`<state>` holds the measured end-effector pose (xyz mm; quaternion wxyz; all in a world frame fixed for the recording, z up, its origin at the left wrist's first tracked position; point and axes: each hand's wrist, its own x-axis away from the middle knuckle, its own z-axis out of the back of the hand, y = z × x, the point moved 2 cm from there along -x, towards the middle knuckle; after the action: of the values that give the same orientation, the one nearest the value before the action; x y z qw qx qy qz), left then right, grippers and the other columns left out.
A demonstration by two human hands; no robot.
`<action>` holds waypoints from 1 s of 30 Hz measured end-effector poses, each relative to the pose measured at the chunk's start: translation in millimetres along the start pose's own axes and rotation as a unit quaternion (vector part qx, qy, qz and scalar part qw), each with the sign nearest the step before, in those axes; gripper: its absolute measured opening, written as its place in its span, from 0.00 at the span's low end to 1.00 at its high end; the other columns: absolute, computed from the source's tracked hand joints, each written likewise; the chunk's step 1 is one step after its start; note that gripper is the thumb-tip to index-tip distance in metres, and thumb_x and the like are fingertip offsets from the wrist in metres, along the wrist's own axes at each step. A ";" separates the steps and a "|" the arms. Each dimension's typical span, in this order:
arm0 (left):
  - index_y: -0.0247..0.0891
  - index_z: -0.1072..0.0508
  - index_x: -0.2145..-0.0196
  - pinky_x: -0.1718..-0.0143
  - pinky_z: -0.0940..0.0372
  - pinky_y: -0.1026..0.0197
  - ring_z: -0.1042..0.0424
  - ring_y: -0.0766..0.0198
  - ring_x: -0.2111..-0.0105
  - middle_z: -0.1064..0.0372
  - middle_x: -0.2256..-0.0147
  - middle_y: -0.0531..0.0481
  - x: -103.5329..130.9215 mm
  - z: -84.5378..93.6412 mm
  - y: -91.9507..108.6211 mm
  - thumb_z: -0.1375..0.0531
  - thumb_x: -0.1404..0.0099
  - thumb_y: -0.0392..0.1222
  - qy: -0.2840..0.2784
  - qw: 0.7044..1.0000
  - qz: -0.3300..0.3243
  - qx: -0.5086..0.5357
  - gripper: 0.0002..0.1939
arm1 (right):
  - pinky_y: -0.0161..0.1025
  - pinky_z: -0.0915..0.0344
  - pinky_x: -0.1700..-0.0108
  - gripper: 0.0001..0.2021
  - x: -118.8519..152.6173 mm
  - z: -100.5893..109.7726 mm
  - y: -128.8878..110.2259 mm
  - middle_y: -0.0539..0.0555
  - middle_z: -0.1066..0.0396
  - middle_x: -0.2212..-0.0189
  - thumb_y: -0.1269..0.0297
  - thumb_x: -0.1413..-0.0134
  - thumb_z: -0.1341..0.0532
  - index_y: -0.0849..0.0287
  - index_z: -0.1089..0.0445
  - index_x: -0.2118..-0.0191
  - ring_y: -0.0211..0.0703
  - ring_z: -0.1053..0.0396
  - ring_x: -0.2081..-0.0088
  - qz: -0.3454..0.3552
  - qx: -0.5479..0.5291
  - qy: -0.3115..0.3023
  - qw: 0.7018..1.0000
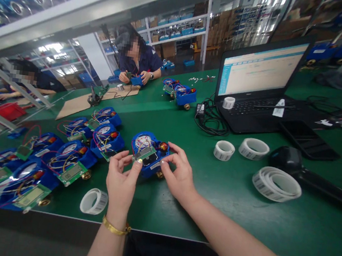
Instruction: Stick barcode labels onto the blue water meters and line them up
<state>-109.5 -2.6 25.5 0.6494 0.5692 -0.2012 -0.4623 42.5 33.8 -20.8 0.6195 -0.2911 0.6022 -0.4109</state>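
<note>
In front of me on the green table sits a blue meter housing (pixel 155 166) with a round white dial, loose coloured wires and a brass fitting at its lower edge. Over its face lies a small green circuit board (pixel 147 153) with a grey display, slightly tilted. My left hand (pixel 123 176) pinches the board's left end between thumb and fingers. On the opposite side, my right hand (pixel 179 173) grips the housing's right edge, thumb near the front and fingers behind. Several similar blue meters (pixel 71 152) with wired boards stand to the left.
Label rolls (pixel 94 202) lie at the front edge and on the right (pixel 277 184). A barcode scanner (pixel 298 170), a phone (pixel 309 140) and a laptop (pixel 258 85) with its cable (pixel 212 123) are on the right. Across the table a co-worker (pixel 139 58) handles a blue part.
</note>
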 end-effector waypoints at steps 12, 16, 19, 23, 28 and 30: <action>0.38 0.38 0.53 0.60 0.28 0.54 0.30 0.55 0.54 0.32 0.57 0.42 12.3 -5.8 0.2 0.37 0.43 0.48 0.011 0.999 -0.035 -0.030 0.23 | 0.52 0.42 0.45 0.12 2.7 -12.4 -2.3 0.64 0.39 0.47 0.67 0.57 0.33 0.56 0.39 0.71 0.54 0.42 0.43 0.013 0.043 0.033 0.998; 0.38 0.38 0.53 0.58 0.28 0.53 0.29 0.55 0.54 0.32 0.56 0.41 12.3 -4.7 -2.5 0.37 0.43 0.48 0.007 0.999 -0.033 -0.019 0.22 | 0.52 0.39 0.49 0.16 -0.8 -11.6 6.9 0.62 0.35 0.49 0.63 0.58 0.33 0.55 0.42 0.66 0.54 0.38 0.47 -0.035 0.017 0.045 0.998; 0.38 0.38 0.53 0.57 0.28 0.51 0.30 0.55 0.53 0.33 0.55 0.40 13.7 -2.7 -4.6 0.38 0.42 0.48 0.009 0.999 -0.032 -0.013 0.22 | 0.51 0.35 0.54 0.19 -4.9 -7.0 15.2 0.59 0.32 0.53 0.58 0.57 0.35 0.55 0.41 0.59 0.53 0.34 0.52 -0.077 -0.020 0.033 0.996; 0.39 0.40 0.50 0.54 0.30 0.50 0.31 0.53 0.50 0.33 0.51 0.39 19.0 -0.4 -8.7 0.40 0.40 0.47 -0.007 1.000 -0.017 -0.007 0.22 | 0.52 0.36 0.51 0.29 -7.8 -5.1 25.3 0.59 0.35 0.49 0.57 0.56 0.36 0.55 0.40 0.46 0.53 0.35 0.49 -0.065 -0.013 -0.060 0.996; 0.45 0.46 0.40 0.46 0.36 0.46 0.33 0.51 0.47 0.42 0.40 0.42 35.6 3.6 -33.9 0.42 0.41 0.41 -0.010 0.998 -0.013 -0.059 0.31 | 0.55 0.38 0.47 0.36 -17.0 -19.5 44.4 0.58 0.35 0.48 0.60 0.58 0.36 0.53 0.46 0.41 0.54 0.35 0.49 -0.088 0.019 -0.155 0.984; 0.44 0.45 0.39 0.44 0.38 0.43 0.35 0.48 0.45 0.44 0.39 0.42 45.0 6.5 -50.9 0.43 0.43 0.39 0.030 0.995 -0.019 -0.092 0.34 | 0.55 0.36 0.49 0.35 -28.8 -31.5 51.7 0.57 0.32 0.52 0.60 0.58 0.36 0.53 0.45 0.41 0.55 0.32 0.52 -0.081 0.020 -0.155 0.984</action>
<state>-111.4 -39.8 -31.8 0.6960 0.5241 -0.1275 -0.4740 21.5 88.3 -53.8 0.6759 -0.3867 0.4649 -0.4212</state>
